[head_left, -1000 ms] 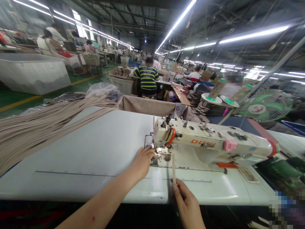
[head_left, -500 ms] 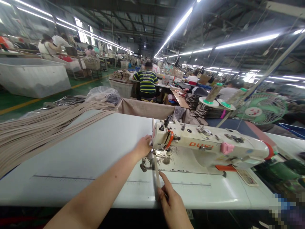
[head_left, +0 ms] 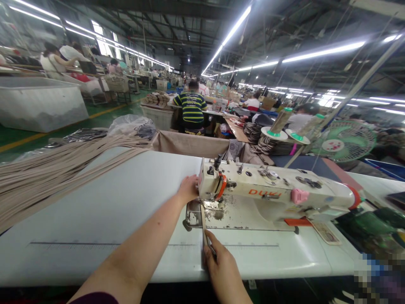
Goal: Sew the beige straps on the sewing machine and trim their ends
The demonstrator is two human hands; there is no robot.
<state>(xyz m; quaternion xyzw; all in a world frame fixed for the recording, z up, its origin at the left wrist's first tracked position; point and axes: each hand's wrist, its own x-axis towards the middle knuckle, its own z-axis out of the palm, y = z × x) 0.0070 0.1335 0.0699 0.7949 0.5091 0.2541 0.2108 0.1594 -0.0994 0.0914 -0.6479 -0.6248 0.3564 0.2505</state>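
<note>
A narrow beige fabric strip (head_left: 203, 217) runs from the needle area of a white sewing machine (head_left: 253, 185) toward the table's front edge. My right hand (head_left: 223, 264) is closed around its near part, thumb and forefinger pinching it. A slim metallic thing (head_left: 212, 249) also shows between those fingers; its kind is unclear. My left hand (head_left: 189, 188) is at the left of the machine head, just behind the presser foot. Its fingertips are hidden by the head, so I cannot make out its grip.
A heap of long beige strips (head_left: 63, 177) covers the left of the white table (head_left: 152, 181). Thread cones (head_left: 281, 120) and a green fan (head_left: 344, 141) stand at the right. Beyond the table, a co-worker in a striped shirt (head_left: 192, 107) sits near a grey bin (head_left: 160, 116).
My left hand has moved slightly back along the machine head. The right hand has closed more on the strip, and the metallic thing now shows in it. The view has shifted a little.
</note>
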